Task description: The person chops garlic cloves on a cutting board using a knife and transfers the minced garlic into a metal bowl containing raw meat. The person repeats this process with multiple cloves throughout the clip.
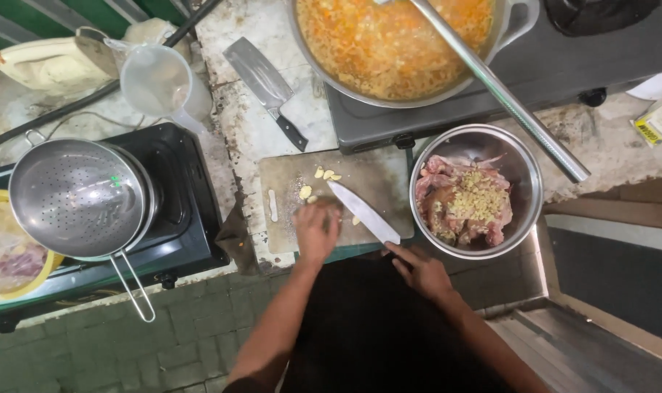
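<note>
Item: knife (363,212). I am seeing it lying across the cutting board (287,218), blade flat-ish, long axis running diagonally from the tip at upper left, near the middle of the board, down to the handle end at lower right by the board's near edge.

Item: right hand (420,271). I am reading it as gripping the knife's handle end, fingers curled around it; the handle itself is hidden inside the grip. The blade is pointing away from this hand, up and to the left.

Item: left hand (317,230). It is resting closed, knuckles up, on the board's near half, pressing on something I cannot make out beneath it. It is sitting just left of the blade, nearer to the tip than the right hand is.

Item: garlic pieces (323,175). They are lying loose on the board beyond the left hand, above the blade tip.

Item: steel bowl (524,175) of meat, standing just right of the board, beside the knife hand.
</note>
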